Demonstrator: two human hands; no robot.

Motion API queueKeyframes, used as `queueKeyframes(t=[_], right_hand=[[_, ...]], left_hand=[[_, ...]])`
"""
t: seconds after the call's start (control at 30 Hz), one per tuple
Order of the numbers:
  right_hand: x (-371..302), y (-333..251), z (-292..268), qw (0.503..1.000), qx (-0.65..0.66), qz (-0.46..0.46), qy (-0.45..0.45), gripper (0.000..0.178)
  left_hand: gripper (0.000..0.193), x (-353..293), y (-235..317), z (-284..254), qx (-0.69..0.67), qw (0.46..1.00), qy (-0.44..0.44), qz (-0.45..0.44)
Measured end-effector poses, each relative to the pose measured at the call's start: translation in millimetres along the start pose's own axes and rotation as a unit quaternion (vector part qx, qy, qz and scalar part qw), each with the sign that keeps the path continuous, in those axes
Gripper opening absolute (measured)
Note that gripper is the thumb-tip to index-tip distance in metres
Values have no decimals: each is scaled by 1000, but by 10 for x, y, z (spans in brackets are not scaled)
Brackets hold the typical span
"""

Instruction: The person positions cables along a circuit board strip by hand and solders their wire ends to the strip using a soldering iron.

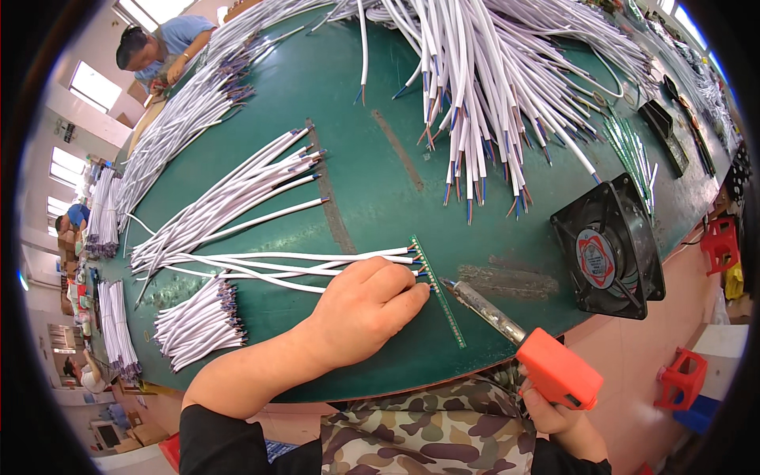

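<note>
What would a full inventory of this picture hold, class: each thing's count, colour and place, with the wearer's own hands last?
white cables: many, blue and brown wire ends, heaped far and left on the table
circuit board strip: one, green, by the near edge
pistol-grip soldering iron: one, red handle, tip near the strip
cooling fan: one, black, table's right
thin strips: several, green, beyond the fan
worktable: one, green, centre
plastic stools: at least two, red, right floor
co-workers: at least two, nearest in blue, left side
camouflage apron: one, green-brown, bottom centre
left hand: one, black sleeve, closed over cables beside the strip
right hand: one, black sleeve, gripping the iron

Smaller background items: too small to tell.
</note>
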State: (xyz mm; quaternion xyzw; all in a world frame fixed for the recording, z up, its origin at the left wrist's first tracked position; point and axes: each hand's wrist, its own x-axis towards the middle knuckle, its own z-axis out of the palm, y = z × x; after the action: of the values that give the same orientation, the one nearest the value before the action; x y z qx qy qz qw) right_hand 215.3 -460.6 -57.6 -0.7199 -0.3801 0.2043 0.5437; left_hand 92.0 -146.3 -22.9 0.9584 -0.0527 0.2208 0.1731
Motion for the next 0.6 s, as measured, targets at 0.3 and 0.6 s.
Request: queueKeyframes(t=[0.3,0.6], right_hand=[[-152,196,-69,996,-52,-61,-47,40],[-81,236,-94,983,-86,-147,-70,52]], left_hand=[[32,9,12,1,13,1000,-8,2],[31,11,17,-1,22,1000,-20,2]])
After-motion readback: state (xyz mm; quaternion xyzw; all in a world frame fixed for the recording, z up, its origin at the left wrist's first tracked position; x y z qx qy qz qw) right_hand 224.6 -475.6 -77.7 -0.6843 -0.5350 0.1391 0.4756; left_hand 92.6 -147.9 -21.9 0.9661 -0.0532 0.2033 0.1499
